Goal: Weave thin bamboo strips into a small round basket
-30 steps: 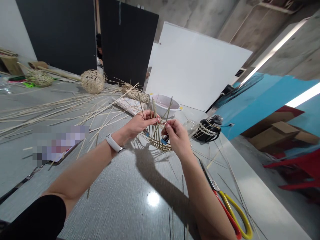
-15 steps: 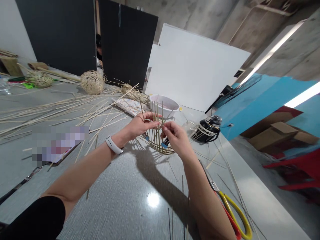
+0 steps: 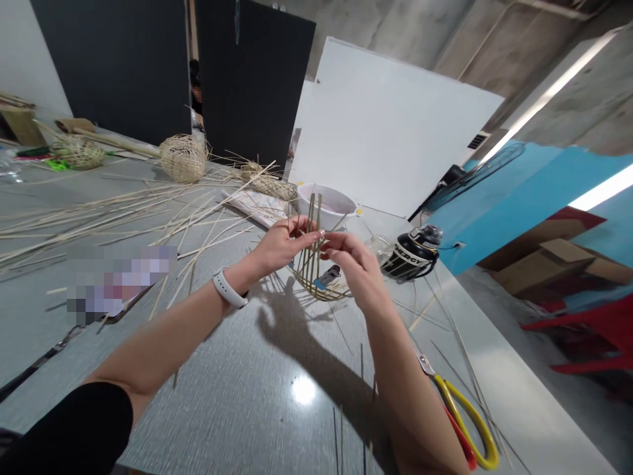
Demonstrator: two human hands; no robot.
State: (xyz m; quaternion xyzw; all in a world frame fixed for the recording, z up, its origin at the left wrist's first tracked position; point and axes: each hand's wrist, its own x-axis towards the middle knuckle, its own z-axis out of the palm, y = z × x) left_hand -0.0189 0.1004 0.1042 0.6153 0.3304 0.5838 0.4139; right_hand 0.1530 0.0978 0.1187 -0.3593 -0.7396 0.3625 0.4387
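Note:
A small open-weave basket of bamboo strips (image 3: 316, 280) stands on the grey table (image 3: 237, 396), its upright stakes rising from a woven lower band. My left hand (image 3: 284, 244) grips the stakes near their top from the left. My right hand (image 3: 353, 264) sits just right of it, fingertips close together beside the stakes; any thin strip there is too small to tell. A small blue-and-grey clip (image 3: 329, 277) hangs on the basket's weave below my right hand. Yellow-and-red handled scissors (image 3: 467, 422) lie beyond my right forearm.
Loose bamboo strips (image 3: 123, 221) spread across the table's left side, with woven round forms (image 3: 182, 158) behind them. A white bowl (image 3: 326, 206) stands behind the basket, and a black-and-white bottle (image 3: 413, 257) lies to its right. The table edge runs along the right.
My right hand has lifted up and left, off the clip, which now shows fully. My left hand has shifted slightly higher on the stakes, which stand closer together.

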